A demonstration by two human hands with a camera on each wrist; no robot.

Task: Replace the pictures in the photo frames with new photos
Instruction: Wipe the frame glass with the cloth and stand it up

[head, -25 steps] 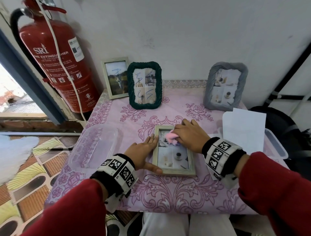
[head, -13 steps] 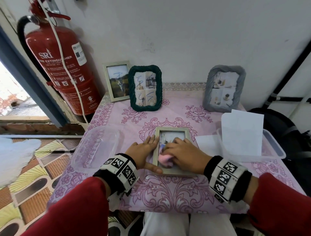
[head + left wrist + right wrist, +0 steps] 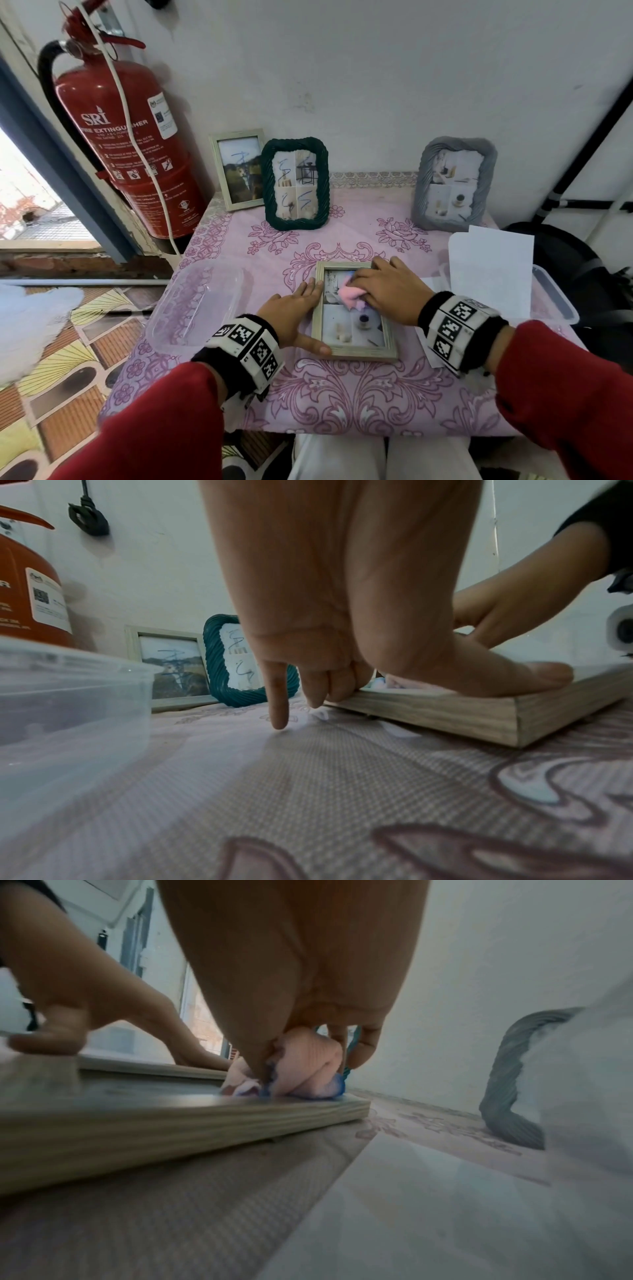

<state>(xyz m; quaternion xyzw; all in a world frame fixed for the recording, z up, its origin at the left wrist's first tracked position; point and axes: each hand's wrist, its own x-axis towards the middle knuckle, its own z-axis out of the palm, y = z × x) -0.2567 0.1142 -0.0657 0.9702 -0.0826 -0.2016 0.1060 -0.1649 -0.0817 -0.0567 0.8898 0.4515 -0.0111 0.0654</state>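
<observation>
While the wooden frame [image 3: 354, 312] lies flat mid-table, long axis running away from the person, the left hand [image 3: 297, 313] braces its left edge with straight fingers. Seen from the right wrist, the right hand [image 3: 291, 988] clutches a pink cloth [image 3: 308, 1066] against the glass at the far end.

Wood-grain frame [image 3: 445, 710], seemingly glossy glass; soft pink cloth [image 3: 349, 294]; woven-textured tablecloth [image 3: 342, 777].
</observation>
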